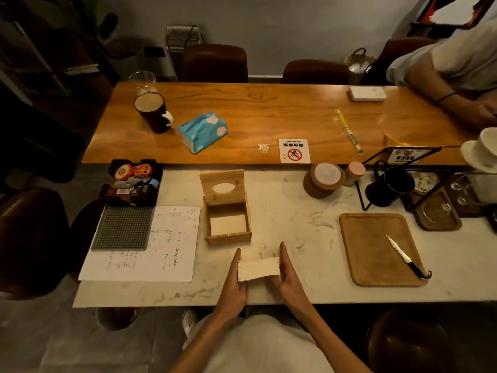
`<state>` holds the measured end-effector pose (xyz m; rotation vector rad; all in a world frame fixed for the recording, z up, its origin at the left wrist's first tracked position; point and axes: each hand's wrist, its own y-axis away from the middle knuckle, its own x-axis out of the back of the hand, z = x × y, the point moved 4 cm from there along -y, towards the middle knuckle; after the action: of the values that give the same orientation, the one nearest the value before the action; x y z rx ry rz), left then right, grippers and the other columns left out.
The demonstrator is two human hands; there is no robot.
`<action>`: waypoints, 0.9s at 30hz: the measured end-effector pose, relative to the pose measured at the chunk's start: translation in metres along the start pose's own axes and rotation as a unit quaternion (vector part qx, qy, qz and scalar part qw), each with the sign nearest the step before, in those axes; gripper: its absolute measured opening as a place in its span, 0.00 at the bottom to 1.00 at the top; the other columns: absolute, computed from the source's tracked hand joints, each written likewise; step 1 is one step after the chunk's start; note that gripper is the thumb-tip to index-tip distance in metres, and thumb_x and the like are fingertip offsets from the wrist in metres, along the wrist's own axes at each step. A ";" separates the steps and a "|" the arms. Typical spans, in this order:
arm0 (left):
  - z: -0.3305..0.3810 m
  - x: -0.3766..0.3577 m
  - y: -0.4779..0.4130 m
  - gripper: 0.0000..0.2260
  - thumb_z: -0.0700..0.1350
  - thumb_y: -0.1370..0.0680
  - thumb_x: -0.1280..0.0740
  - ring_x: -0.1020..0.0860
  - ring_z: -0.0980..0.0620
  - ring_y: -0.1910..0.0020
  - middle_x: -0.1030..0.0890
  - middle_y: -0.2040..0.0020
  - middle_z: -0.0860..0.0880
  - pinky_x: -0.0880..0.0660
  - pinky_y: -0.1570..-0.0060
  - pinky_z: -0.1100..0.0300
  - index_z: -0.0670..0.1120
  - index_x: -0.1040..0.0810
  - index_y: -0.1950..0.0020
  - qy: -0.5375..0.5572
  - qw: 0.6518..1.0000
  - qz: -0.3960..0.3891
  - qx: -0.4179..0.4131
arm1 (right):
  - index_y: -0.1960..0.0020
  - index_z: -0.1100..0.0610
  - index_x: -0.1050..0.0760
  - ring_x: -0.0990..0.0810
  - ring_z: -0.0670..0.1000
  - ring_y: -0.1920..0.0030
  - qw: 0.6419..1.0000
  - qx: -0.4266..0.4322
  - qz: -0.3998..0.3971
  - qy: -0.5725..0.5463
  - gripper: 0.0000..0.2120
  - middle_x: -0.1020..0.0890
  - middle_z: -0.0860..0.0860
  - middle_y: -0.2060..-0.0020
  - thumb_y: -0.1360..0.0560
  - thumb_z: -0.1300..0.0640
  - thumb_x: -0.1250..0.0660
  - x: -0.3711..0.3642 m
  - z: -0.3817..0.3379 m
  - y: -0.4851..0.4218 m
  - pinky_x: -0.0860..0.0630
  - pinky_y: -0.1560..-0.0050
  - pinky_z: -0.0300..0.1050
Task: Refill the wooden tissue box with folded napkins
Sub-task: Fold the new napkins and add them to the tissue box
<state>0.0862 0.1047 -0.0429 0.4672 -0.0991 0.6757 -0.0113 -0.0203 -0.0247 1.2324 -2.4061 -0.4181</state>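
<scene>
A thick stack of folded white napkins [258,268] stands on the marble counter, pressed between my two palms. My left hand [234,280] holds its left side and my right hand [288,275] its right side, fingers straight. Just beyond it sits the wooden tissue box [228,235], its hinged lid [222,186] with an oval slot tipped up and back. Inside the box a pale surface shows at the bottom.
A printed sheet [150,246] and a dark mat [122,227] lie to the left. To the right, a wooden tray [376,249] carries a knife [404,258]. Coasters [324,181], a black mug [390,187], a blue tissue pack [202,131] and another person's arm [451,92] are farther back.
</scene>
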 end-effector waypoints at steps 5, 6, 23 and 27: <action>0.001 -0.006 -0.003 0.31 0.39 0.19 0.39 0.43 0.57 0.25 0.44 0.24 0.54 0.45 0.27 0.63 0.48 0.51 0.21 0.008 1.000 -0.002 -0.008 | 0.22 0.49 0.55 0.37 0.37 0.31 0.999 -0.009 -0.041 0.016 0.39 0.43 0.41 0.28 0.23 0.52 0.34 0.001 0.000 0.003 0.39 0.39 0.20; 0.001 -0.005 -0.004 0.30 0.39 0.19 0.39 0.43 0.58 0.25 0.44 0.24 0.55 0.44 0.27 0.65 0.47 0.50 0.21 0.011 1.000 0.002 -0.009 | 0.22 0.49 0.55 0.38 0.38 0.31 0.999 -0.006 -0.041 0.021 0.38 0.43 0.40 0.28 0.22 0.52 0.34 0.001 0.000 0.002 0.39 0.36 0.24; 0.005 0.020 -0.007 0.13 0.42 0.21 0.34 0.24 0.60 0.39 0.21 0.40 0.55 0.26 0.38 0.63 0.54 0.25 0.38 -0.064 0.996 -0.008 -0.063 | 0.34 0.49 0.27 0.21 0.52 0.39 0.861 0.228 -0.040 0.452 0.25 0.20 0.49 0.40 0.31 0.50 0.27 0.015 -0.023 -0.014 0.26 0.39 0.47; 0.009 0.021 -0.003 0.14 0.40 0.21 0.34 0.24 0.60 0.39 0.21 0.39 0.55 0.26 0.37 0.61 0.51 0.25 0.37 -0.077 0.995 -0.017 -0.067 | 0.37 0.51 0.24 0.17 0.52 0.45 0.790 0.241 -0.057 0.560 0.28 0.15 0.49 0.48 0.36 0.52 0.24 -0.012 -0.023 -0.019 0.26 0.38 0.52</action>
<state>0.1053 0.1108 -0.0312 0.3912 -0.2793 0.5940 0.0197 -0.0229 -0.0150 1.2680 -1.3835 0.7770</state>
